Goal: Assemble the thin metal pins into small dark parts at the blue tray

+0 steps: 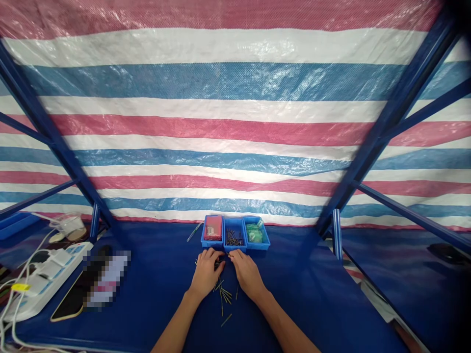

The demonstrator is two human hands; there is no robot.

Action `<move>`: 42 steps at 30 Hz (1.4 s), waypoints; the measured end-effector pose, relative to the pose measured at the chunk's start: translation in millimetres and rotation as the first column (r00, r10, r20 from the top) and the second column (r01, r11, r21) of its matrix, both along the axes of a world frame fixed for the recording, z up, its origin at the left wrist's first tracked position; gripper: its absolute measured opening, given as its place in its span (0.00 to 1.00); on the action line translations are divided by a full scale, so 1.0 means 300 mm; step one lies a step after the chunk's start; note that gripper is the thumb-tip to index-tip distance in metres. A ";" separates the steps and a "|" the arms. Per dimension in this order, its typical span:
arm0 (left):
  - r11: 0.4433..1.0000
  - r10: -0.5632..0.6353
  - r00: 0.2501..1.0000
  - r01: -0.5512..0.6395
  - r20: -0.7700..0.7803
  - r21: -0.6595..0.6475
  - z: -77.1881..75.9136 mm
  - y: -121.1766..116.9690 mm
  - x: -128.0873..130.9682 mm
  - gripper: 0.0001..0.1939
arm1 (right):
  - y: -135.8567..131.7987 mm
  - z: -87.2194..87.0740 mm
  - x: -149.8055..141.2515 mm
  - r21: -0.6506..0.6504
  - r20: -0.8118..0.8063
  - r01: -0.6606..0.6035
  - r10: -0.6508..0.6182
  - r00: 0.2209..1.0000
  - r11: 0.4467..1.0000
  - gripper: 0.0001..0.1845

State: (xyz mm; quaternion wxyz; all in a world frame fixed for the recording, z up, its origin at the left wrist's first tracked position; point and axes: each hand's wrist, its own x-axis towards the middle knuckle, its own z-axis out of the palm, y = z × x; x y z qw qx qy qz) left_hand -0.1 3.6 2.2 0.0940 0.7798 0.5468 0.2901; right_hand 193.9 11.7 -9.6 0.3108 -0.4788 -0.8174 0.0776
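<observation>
Brassy thin rods [225,293] lie between the curled left hand [206,272] and right hand [247,272]; from here I can't tell what either grips, so I'd pinch lightly.

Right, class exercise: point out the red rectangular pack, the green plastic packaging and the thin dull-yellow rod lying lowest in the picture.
Red rectangular pack [213,228]: head view, pale middle of its top.
Green plastic packaging [254,234]: head view, middle of the heap.
Thin dull-yellow rod [226,320]: head view, middle of its length.

3 blue bins [234,248], 2 hands [206,270], 1 phone [69,297], 1 pwr strip [55,283], rods [222,294]: exact no. unclear.
</observation>
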 end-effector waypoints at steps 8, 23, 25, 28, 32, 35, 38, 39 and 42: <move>1.000 -0.001 1.000 0.001 0.010 0.011 -0.009 0.002 -0.002 0.10 | -0.009 0.021 -0.002 -0.002 -0.121 -0.001 0.001 0.993 1.000 0.08; 1.000 -0.007 1.000 0.007 0.004 0.012 -0.009 0.004 0.000 0.11 | 0.005 0.005 0.016 -0.104 -0.372 -0.119 0.072 0.925 0.987 0.16; 1.000 -0.007 1.000 0.007 0.005 0.017 -0.011 0.006 -0.001 0.11 | 0.004 0.010 0.015 -0.091 -0.382 -0.096 0.054 0.922 0.991 0.15; 1.000 -0.005 1.000 0.005 0.007 0.023 -0.017 0.008 -0.002 0.11 | -0.001 0.025 0.013 -0.045 -0.352 -0.046 0.027 0.935 0.998 0.10; 1.000 -0.007 1.000 0.006 0.005 0.027 -0.022 0.010 -0.002 0.11 | -0.007 0.036 0.012 -0.035 -0.313 -0.015 0.003 0.950 0.999 0.07; 0.999 -0.007 1.000 0.007 0.007 0.031 -0.021 0.008 -0.001 0.11 | -0.007 0.037 0.012 -0.029 -0.310 0.012 -0.020 0.951 1.000 0.08; 1.000 -0.004 1.000 0.003 0.009 0.026 -0.017 0.006 0.001 0.10 | -0.004 0.039 0.015 -0.016 -0.326 0.017 -0.021 0.945 1.000 0.09; 1.000 -0.002 1.000 0.002 0.010 0.023 -0.016 0.006 0.001 0.10 | -0.003 0.039 0.015 -0.012 -0.337 0.010 -0.013 0.942 1.000 0.09; 1.000 -0.003 1.000 0.003 0.010 0.015 -0.017 0.006 0.000 0.10 | -0.001 0.037 0.017 -0.031 -0.373 -0.028 0.015 0.928 0.999 0.12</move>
